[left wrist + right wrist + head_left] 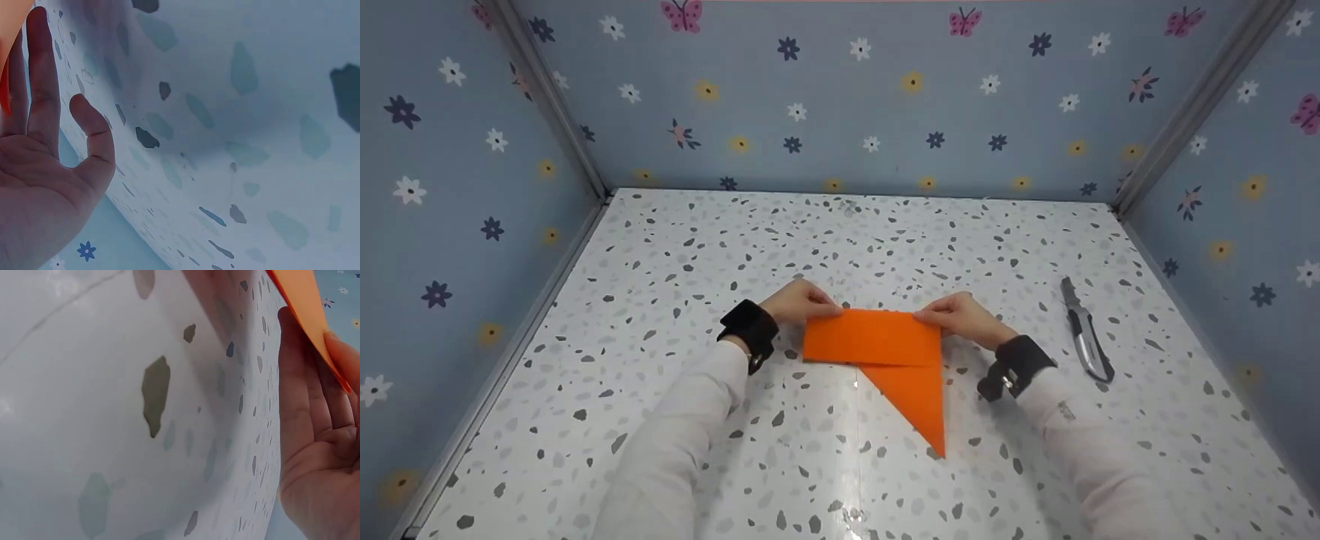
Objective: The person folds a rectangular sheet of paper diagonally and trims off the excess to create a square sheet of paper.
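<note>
A folded sheet of orange paper (874, 337) is in front of the person, a rectangular band along its top and a pointed triangle hanging from its lower right. The left hand (802, 301) pinches the paper's upper left corner between thumb and fingers. At the upper right corner, the right hand (964, 319) grips it the same way. In the right wrist view the orange paper (312, 320) passes between the thumb and fingers of the right hand (320, 433). Only a sliver of orange shows beside the left hand (56, 152) in the left wrist view.
A grey utility knife (1086, 330) lies on the speckled white tabletop (780, 480), right of the right hand. Blue panels (840, 97) printed with flowers and butterflies enclose the table at the back and both sides. Each wrist wears a black strap (750, 330).
</note>
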Motion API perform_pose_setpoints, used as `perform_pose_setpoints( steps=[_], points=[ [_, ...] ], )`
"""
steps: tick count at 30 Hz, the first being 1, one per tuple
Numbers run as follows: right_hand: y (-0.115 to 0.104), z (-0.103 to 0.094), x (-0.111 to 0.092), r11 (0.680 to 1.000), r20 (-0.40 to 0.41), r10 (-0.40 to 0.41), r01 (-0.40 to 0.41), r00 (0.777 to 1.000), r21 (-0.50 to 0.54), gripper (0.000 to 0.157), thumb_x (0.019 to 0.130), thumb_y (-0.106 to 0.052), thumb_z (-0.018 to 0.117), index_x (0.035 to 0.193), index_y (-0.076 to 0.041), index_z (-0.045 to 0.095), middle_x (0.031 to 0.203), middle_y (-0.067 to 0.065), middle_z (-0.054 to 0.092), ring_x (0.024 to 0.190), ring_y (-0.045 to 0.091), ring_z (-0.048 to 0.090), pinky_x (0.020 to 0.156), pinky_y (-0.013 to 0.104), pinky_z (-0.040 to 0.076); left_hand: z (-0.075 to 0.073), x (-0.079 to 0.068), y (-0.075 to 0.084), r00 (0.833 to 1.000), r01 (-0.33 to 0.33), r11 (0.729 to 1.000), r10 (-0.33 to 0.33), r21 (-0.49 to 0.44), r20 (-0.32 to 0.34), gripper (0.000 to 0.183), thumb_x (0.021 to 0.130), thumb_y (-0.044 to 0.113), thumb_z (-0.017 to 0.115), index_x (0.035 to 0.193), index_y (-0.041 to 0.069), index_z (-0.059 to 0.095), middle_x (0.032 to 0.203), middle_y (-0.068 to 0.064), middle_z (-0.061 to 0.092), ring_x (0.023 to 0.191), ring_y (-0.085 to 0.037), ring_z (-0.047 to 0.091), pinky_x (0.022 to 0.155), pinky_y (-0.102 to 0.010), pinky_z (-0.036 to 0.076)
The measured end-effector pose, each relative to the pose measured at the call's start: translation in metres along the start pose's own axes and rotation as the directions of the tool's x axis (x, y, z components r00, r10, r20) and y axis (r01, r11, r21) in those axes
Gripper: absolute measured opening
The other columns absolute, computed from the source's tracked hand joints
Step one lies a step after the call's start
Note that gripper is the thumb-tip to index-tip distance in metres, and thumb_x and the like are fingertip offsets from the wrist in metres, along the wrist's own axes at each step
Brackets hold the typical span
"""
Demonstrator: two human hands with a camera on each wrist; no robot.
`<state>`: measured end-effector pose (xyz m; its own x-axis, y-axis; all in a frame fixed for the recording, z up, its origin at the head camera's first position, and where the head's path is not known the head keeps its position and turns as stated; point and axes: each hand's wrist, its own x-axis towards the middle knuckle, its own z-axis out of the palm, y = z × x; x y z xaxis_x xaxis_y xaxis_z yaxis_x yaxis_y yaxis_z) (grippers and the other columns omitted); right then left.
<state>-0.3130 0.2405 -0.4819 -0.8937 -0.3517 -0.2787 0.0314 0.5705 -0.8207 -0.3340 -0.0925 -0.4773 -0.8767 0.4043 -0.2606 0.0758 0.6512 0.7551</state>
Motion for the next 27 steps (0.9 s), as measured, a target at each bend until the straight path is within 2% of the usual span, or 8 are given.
perform_pose_setpoints(
  steps=[8, 16, 19, 21, 24, 27],
  points=[
    [-0.001, 0.002, 0.003, 0.997, 0.029, -0.002, 0.004, 1.0, -0.072, 0.032, 0.099, -0.026, 0.069, 0.119, -0.003, 0.076, 0.112, 0.008, 0.078, 0.085, 0.004, 0.065, 0.078, 0.019, 0.058, 0.001, 0.002, -0.001, 0.999, 0.025, 1.0, -0.026, -0.007, -0.042, 0.03, 0.093, 0.033, 0.076, 0.106, 0.006, 0.081, 0.091, 0.0, 0.075, 0.079, -0.01, 0.056, 0.074, -0.02, 0.046],
    [-0.001, 0.007, 0.006, 0.981, -0.011, -0.022, 0.019, 1.0, -0.195, 0.026, 0.098, -0.025, 0.07, 0.113, -0.006, 0.079, 0.103, 0.006, 0.078, 0.082, 0.009, 0.057, 0.075, 0.019, 0.046, 0.01, 0.011, -0.005, 0.992, 0.056, 0.998, -0.051, 0.041, -0.112, 0.027, 0.092, 0.033, 0.077, 0.101, 0.008, 0.081, 0.093, -0.004, 0.076, 0.079, -0.013, 0.058, 0.072, -0.022, 0.046],
    [-0.002, 0.01, 0.006, 0.973, -0.025, -0.028, 0.021, 0.999, -0.23, 0.024, 0.097, -0.023, 0.071, 0.111, -0.006, 0.079, 0.1, 0.006, 0.077, 0.079, 0.009, 0.055, 0.071, 0.019, 0.045, 0.014, 0.013, -0.007, 0.987, 0.085, 0.994, -0.074, 0.073, -0.142, 0.026, 0.092, 0.036, 0.077, 0.099, 0.011, 0.081, 0.094, -0.003, 0.077, 0.082, -0.014, 0.06, 0.08, -0.028, 0.048],
    [-0.002, 0.011, 0.007, 0.968, -0.031, -0.033, 0.024, 0.999, -0.248, 0.023, 0.097, -0.022, 0.071, 0.111, -0.005, 0.079, 0.101, 0.008, 0.077, 0.078, 0.009, 0.055, 0.071, 0.019, 0.045, 0.016, 0.013, -0.008, 0.984, 0.103, 0.99, -0.086, 0.1, -0.159, 0.026, 0.091, 0.038, 0.077, 0.098, 0.013, 0.082, 0.094, -0.003, 0.077, 0.084, -0.016, 0.061, 0.091, -0.035, 0.048],
    [-0.003, 0.013, 0.007, 0.963, -0.042, -0.039, 0.026, 0.998, -0.269, 0.022, 0.097, -0.021, 0.072, 0.11, -0.005, 0.079, 0.102, 0.01, 0.078, 0.078, 0.01, 0.056, 0.07, 0.019, 0.046, 0.018, 0.011, -0.006, 0.981, 0.107, 0.985, -0.082, 0.139, -0.177, 0.025, 0.091, 0.039, 0.078, 0.097, 0.015, 0.082, 0.094, -0.004, 0.078, 0.086, -0.02, 0.064, 0.107, -0.049, 0.042],
    [-0.003, 0.014, 0.008, 0.958, -0.055, -0.049, 0.031, 0.997, -0.284, 0.02, 0.096, -0.019, 0.072, 0.109, -0.005, 0.079, 0.102, 0.012, 0.078, 0.078, 0.011, 0.057, 0.071, 0.02, 0.047, 0.02, 0.008, -0.005, 0.98, 0.087, 0.979, -0.051, 0.187, -0.192, 0.026, 0.091, 0.039, 0.077, 0.099, 0.015, 0.081, 0.096, -0.005, 0.079, 0.09, -0.024, 0.067, 0.112, -0.056, 0.034]
  ],
)
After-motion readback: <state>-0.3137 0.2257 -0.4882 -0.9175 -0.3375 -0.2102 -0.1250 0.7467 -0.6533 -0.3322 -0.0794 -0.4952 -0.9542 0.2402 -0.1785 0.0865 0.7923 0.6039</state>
